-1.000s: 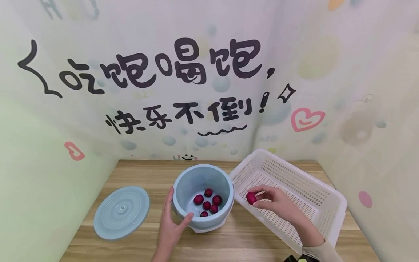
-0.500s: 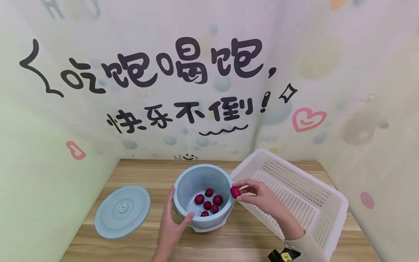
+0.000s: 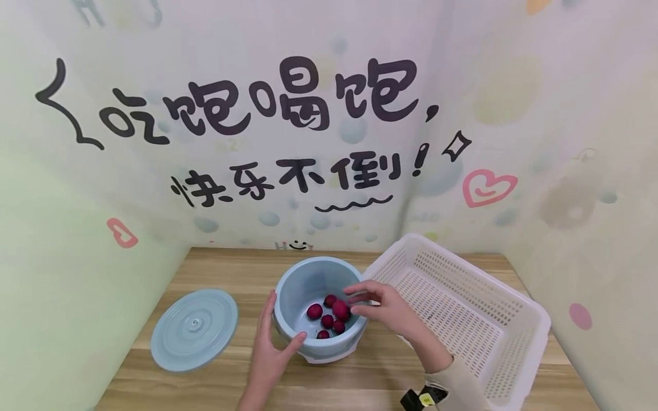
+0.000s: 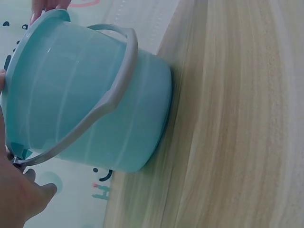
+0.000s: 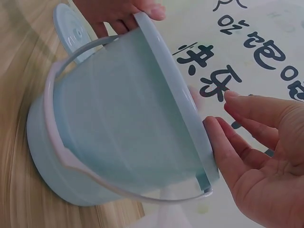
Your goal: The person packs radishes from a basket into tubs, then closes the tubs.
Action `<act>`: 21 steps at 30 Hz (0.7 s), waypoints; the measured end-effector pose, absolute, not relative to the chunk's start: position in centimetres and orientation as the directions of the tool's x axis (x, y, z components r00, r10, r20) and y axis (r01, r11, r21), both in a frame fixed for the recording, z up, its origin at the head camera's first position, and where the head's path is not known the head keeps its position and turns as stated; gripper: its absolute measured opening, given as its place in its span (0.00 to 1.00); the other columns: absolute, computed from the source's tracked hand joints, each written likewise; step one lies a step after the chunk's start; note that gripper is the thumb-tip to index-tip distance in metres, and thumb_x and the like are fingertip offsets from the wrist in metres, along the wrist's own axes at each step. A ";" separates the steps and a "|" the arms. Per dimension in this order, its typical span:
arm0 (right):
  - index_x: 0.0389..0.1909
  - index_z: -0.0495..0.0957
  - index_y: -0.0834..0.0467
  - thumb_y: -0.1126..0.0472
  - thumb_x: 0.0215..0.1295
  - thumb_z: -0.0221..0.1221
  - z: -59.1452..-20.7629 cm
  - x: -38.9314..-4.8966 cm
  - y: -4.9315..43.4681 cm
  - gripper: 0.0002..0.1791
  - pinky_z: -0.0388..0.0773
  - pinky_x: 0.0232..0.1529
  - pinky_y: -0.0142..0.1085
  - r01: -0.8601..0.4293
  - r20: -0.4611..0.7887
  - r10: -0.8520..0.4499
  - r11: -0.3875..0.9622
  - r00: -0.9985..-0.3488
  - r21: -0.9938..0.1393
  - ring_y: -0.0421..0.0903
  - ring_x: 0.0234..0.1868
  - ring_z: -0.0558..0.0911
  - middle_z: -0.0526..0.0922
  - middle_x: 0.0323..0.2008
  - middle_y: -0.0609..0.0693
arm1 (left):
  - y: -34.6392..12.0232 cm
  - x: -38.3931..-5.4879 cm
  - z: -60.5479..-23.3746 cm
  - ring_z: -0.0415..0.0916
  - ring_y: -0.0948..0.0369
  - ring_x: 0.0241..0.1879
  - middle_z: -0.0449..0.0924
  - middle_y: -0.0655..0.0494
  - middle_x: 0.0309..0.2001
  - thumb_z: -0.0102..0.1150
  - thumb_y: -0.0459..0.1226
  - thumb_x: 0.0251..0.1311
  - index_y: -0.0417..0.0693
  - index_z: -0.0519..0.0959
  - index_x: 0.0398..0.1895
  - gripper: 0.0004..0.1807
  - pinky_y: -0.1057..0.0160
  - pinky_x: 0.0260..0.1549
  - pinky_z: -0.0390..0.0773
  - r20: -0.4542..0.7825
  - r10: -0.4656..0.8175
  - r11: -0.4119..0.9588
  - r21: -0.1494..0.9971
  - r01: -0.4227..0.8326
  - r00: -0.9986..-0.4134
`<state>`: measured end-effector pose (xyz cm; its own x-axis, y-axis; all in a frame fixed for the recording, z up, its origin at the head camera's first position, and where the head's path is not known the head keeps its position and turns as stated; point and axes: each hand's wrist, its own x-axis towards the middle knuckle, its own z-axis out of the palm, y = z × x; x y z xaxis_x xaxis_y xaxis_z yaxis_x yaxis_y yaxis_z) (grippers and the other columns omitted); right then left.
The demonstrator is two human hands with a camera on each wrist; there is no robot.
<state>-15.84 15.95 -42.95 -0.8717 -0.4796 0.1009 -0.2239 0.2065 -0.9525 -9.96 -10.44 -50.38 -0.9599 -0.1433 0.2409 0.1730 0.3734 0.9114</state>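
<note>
A light-blue bucket (image 3: pixel 321 348) stands on the table with several small dark-red radishes (image 3: pixel 315 311) inside. My left hand (image 3: pixel 269 354) holds its left side, thumb over the near rim and fingers along the outer wall. At the right rim is my right hand (image 3: pixel 382 308), fingers spread apart and nothing between them. Just off its fingertips, inside the bucket, a larger-looking radish (image 3: pixel 341 310) overlaps others; whether it touches them I cannot tell. The right wrist view has the bare fingers (image 5: pixel 251 142) beside the bucket wall (image 5: pixel 118 114). A handle (image 4: pixel 114 90) hangs down the bucket's outside.
On the left lies a round light-blue lid (image 3: pixel 194 330) on the wooden table (image 3: pixel 216 388). A white perforated basket (image 3: pixel 537 337) stands right of the bucket, partly behind the right arm. Printed curtains (image 3: pixel 288 217) enclose the back and sides.
My right hand has moved left from over the basket to the bucket's rim and let go of the radish, which is now inside the bucket. The left hand keeps its hold.
</note>
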 end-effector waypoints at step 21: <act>0.59 0.77 0.66 0.66 0.70 0.58 -41.9 -15.2 8.4 0.19 0.80 0.52 0.26 -0.277 0.179 -0.559 0.094 -0.810 -0.956 0.62 0.57 0.82 0.82 0.55 0.64 | -18.2 -10.6 -47.3 0.57 0.58 0.75 0.64 0.52 0.75 0.65 0.41 0.63 0.52 0.63 0.75 0.37 0.65 0.76 0.56 0.243 -0.175 0.520 0.846 0.120 -0.954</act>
<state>-15.19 8.36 -41.85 -0.8097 -0.5588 0.1794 -0.2770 0.0945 -0.9562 -10.58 -18.20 -47.34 -0.9541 -0.1754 0.2428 0.1197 0.5198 0.8459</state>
